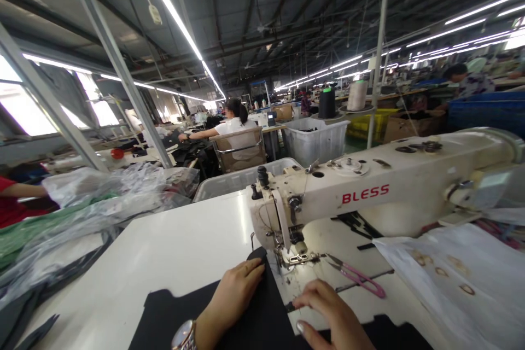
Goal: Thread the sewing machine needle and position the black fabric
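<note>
White table (180,240) under strip lights (176,16); left grip (234,289) on black fabric (172,314), closure unclear; right grip (334,311) apart.

1 head-worn camera faces forward and down, near the sewing machine (361,178).

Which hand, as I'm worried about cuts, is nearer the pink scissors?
Right: the right hand is close beside the scissors; the left hand is farther left, on the black fabric.

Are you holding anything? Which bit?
The left hand rests on black fabric, near its far end; whether it or the right hand grips anything can't be told.
</note>
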Demonstrator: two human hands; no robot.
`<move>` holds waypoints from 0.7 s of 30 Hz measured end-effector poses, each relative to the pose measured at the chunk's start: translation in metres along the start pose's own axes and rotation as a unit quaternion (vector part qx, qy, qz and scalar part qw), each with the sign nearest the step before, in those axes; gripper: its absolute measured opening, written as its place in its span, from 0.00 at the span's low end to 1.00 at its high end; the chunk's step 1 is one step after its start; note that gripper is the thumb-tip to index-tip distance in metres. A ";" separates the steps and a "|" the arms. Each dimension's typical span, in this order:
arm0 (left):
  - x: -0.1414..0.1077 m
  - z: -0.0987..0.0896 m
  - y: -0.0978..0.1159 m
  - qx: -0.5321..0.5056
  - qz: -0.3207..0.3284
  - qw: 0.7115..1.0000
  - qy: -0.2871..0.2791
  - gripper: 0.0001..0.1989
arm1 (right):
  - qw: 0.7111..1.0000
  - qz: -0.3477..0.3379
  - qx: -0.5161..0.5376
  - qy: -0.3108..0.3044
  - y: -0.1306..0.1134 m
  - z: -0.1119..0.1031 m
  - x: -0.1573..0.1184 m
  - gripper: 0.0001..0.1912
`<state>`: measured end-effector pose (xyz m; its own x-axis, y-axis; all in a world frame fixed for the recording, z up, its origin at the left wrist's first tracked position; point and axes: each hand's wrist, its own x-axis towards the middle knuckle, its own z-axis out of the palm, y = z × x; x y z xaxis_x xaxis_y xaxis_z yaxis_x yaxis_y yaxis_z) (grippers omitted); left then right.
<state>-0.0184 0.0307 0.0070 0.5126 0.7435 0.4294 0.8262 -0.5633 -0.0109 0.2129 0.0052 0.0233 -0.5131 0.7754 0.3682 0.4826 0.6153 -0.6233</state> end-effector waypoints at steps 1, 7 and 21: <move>0.000 0.002 -0.001 0.003 -0.018 1.000 0.004 0.11 | 1.000 0.011 0.007 -0.001 0.001 0.002 0.004 0.14; 0.008 0.008 -0.008 0.022 -0.100 0.994 0.034 0.08 | 0.978 -0.079 -0.178 0.073 0.015 0.036 0.003 0.21; -0.010 0.004 -0.042 0.002 -0.089 0.995 0.041 0.09 | 0.970 0.016 -0.227 0.089 -0.022 0.112 0.022 0.24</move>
<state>-0.0572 0.0480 -0.0002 0.3380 0.7989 0.4976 0.9029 -0.4244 0.0680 0.1115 -0.0070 -0.0325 -0.3811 0.7831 0.4914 0.7797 0.5579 -0.2843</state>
